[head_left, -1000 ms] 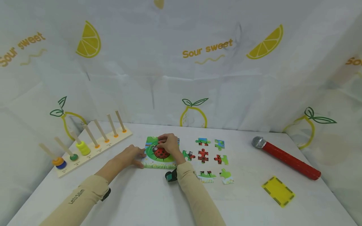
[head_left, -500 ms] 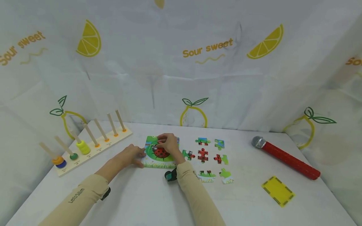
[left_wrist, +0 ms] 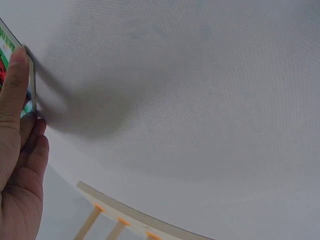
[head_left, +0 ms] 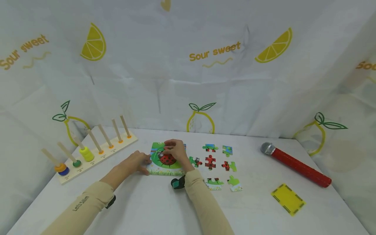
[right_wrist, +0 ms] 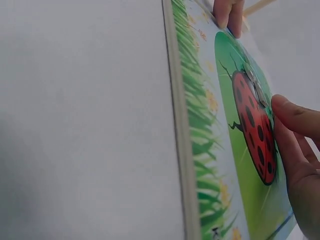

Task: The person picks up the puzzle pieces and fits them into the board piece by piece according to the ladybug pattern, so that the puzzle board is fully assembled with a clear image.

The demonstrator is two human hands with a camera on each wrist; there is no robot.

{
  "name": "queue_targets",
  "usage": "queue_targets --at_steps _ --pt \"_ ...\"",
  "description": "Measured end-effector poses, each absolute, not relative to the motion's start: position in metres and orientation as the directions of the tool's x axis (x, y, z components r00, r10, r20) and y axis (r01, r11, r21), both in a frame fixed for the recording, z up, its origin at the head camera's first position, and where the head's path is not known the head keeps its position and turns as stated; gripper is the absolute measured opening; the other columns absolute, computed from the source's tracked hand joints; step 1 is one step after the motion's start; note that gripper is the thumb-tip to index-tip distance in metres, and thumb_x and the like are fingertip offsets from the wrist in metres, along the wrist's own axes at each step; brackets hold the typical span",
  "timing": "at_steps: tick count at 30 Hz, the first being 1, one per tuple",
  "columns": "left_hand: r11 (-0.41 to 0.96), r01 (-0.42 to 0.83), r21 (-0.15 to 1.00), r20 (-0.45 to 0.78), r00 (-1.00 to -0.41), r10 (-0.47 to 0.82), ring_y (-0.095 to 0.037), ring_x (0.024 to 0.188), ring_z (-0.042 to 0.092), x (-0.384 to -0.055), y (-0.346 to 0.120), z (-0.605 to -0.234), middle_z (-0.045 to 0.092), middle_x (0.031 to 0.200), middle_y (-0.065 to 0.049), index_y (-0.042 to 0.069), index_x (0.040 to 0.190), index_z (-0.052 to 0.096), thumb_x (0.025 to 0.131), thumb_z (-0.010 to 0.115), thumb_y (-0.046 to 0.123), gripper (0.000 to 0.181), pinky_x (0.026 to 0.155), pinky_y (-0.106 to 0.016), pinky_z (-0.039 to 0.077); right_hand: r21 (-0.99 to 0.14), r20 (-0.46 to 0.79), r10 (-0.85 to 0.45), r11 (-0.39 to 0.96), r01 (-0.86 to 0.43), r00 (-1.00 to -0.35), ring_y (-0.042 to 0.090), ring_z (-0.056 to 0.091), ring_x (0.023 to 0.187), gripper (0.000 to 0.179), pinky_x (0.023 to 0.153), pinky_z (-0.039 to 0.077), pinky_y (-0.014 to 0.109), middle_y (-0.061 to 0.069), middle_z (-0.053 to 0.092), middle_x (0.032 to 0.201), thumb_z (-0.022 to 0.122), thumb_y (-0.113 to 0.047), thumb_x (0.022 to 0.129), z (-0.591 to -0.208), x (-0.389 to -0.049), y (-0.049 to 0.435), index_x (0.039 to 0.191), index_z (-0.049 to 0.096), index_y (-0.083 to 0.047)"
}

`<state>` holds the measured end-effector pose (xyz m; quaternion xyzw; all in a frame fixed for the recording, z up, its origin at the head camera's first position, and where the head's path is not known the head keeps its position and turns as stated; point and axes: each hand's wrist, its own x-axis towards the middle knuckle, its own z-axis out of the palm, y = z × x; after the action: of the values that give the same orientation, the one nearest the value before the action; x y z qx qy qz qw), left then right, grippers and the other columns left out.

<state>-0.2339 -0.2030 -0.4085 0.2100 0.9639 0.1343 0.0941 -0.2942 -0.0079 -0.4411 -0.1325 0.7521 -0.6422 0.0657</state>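
A picture board [head_left: 164, 171] with a red ladybug on a green oval lies mid-table in the head view. My left hand [head_left: 136, 162] rests at its left edge, fingers fairly straight and touching the rim; the left wrist view shows a fingertip on the board's corner [left_wrist: 31, 70]. My right hand [head_left: 176, 150] is over the board's upper part, thumb and fingers drawn together. In the right wrist view, it pinches a thin jigsaw piece [right_wrist: 254, 82] with its edge raised above the ladybug's head. The right hand covers the board's top right in the head view.
Several loose jigsaw pieces [head_left: 210, 162] lie in rows right of the board, partly behind the right sleeve. A pegged counting rack [head_left: 107, 152] with coloured rings stands left. At the right lie a red toy microphone [head_left: 299, 166] and a yellow rectangle [head_left: 288, 199].
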Motion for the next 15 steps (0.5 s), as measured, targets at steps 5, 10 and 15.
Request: queue_targets --at_steps 5,10,15 --pt "0.871 0.382 0.309 -0.121 -0.893 0.434 -0.036 0.103 0.057 -0.234 -0.201 -0.409 0.062 0.123 -0.020 -0.001 0.106 0.072 0.068 0.084 0.022 0.046 0.095 -0.047 0.044 -0.993 0.062 -0.279 0.080 -0.087 -0.958 0.035 0.064 0.104 0.039 0.086 0.053 0.035 0.027 0.063 0.115 0.070 0.011 0.080 -0.439 -0.292 0.004 0.118 0.060 0.011" --pt "0.858 0.402 0.319 -0.092 -0.888 0.450 -0.038 0.102 0.057 -0.233 -0.201 -0.408 0.061 0.123 -0.022 -0.002 0.103 0.072 0.067 0.084 0.020 0.044 0.094 -0.049 0.044 -0.997 0.061 -0.313 0.026 -0.073 -0.948 0.037 0.060 0.111 0.042 0.088 0.052 0.035 0.029 0.057 0.125 0.066 0.012 0.082 -0.431 -0.295 0.026 0.123 0.055 0.013" --pt "0.857 0.405 0.320 -0.087 -0.888 0.452 -0.042 0.104 0.056 -0.232 -0.205 -0.409 0.061 0.122 -0.024 -0.003 0.102 0.072 0.067 0.084 0.020 0.044 0.094 -0.051 0.043 -0.998 0.058 -0.334 0.017 -0.068 -0.941 0.036 0.059 0.114 0.044 0.089 0.052 0.034 0.029 0.053 0.130 0.064 0.011 0.085 -0.425 -0.301 0.056 0.128 0.053 0.011"
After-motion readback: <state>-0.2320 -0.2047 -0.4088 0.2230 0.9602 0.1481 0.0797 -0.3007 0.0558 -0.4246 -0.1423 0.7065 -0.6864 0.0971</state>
